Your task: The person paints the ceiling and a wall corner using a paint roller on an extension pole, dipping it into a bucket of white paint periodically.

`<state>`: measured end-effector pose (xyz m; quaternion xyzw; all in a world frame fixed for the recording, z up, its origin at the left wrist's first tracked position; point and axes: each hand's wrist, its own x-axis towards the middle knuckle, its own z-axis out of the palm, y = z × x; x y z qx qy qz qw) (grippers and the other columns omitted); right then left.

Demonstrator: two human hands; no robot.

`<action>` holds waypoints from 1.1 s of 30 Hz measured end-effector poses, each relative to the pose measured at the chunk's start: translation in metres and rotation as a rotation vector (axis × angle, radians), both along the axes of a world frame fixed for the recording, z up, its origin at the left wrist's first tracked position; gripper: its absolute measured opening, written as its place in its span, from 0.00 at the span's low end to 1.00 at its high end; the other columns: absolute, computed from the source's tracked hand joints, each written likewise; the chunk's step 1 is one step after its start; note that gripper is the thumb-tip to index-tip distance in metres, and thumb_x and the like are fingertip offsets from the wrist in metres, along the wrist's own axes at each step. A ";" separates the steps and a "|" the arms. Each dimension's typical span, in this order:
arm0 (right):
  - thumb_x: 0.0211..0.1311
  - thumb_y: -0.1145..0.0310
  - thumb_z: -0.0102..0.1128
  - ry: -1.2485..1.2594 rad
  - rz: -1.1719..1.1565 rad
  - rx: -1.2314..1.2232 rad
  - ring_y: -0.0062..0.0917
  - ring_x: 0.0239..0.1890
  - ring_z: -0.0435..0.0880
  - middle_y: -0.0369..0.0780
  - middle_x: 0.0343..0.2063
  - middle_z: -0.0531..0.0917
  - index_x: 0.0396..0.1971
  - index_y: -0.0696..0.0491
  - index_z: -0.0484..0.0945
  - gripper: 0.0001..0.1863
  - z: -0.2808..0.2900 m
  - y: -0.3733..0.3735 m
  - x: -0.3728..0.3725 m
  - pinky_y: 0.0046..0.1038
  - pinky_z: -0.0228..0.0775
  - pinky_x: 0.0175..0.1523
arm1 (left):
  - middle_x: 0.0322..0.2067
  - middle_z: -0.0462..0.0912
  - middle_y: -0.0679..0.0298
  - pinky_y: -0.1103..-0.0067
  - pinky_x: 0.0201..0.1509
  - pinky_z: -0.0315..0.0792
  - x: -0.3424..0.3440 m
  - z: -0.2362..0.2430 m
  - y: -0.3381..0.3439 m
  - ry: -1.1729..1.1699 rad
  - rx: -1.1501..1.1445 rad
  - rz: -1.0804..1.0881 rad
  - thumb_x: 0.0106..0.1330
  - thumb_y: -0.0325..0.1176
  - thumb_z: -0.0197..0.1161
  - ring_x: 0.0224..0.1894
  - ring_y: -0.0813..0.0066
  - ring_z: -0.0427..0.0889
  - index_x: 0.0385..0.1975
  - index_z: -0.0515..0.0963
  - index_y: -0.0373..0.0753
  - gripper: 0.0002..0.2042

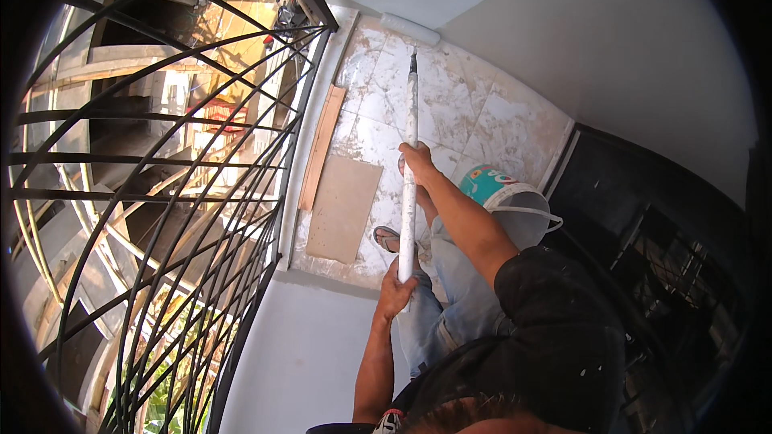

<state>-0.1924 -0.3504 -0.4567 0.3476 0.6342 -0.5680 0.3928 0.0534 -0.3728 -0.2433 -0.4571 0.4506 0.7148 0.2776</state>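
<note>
A paint roller on a long, paint-stained white pole (412, 112) runs away from me over the floor. My left hand (394, 293) is closed round the pole's near end, by my knee. Farther along, my right hand (416, 162) grips the pole near its middle. The pale roller head (410, 30) lies at the far end, along the foot of the grey wall (595, 40); I cannot tell whether it touches the wall or only the floor. To the right of my legs stands a teal and white bucket (486, 185) with a pale handle; its contents are hard to make out.
Black metal railings (285, 165) run along the left, with a drop to a cluttered yard beyond. A wooden plank (323, 145) and a brown board (344, 209) lie on the smeared tile floor (450, 104). A dark door or window frame (595, 185) is at right.
</note>
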 end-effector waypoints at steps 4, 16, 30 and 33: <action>0.56 0.70 0.59 0.026 -0.009 0.001 0.24 0.10 0.70 0.38 0.13 0.71 0.31 0.57 0.69 0.09 0.004 0.000 0.003 0.29 0.62 0.12 | 0.32 0.77 0.65 0.80 0.26 0.72 0.005 -0.003 -0.002 0.056 -0.022 -0.011 0.58 0.23 0.60 0.25 0.79 0.74 0.64 0.64 0.37 0.29; 0.57 0.71 0.57 0.088 -0.012 -0.007 0.21 0.11 0.70 0.38 0.15 0.73 0.32 0.57 0.70 0.07 0.048 0.006 0.027 0.26 0.63 0.13 | 0.29 0.77 0.63 0.79 0.25 0.72 0.025 0.041 -0.007 0.094 -0.065 -0.059 0.57 0.24 0.61 0.23 0.79 0.74 0.64 0.65 0.36 0.30; 0.58 0.70 0.58 0.189 -0.009 -0.014 0.22 0.14 0.71 0.40 0.19 0.73 0.37 0.59 0.66 0.13 0.165 -0.006 0.074 0.27 0.66 0.16 | 0.30 0.78 0.65 0.79 0.26 0.72 0.107 0.105 -0.024 0.195 -0.137 -0.112 0.57 0.27 0.62 0.24 0.79 0.76 0.65 0.64 0.37 0.32; 0.59 0.70 0.58 0.211 -0.009 0.015 0.22 0.14 0.71 0.40 0.20 0.72 0.39 0.59 0.66 0.14 0.193 -0.009 0.086 0.28 0.66 0.16 | 0.32 0.78 0.64 0.79 0.27 0.72 0.121 0.127 -0.031 0.188 -0.105 -0.108 0.56 0.26 0.62 0.24 0.79 0.76 0.65 0.65 0.37 0.32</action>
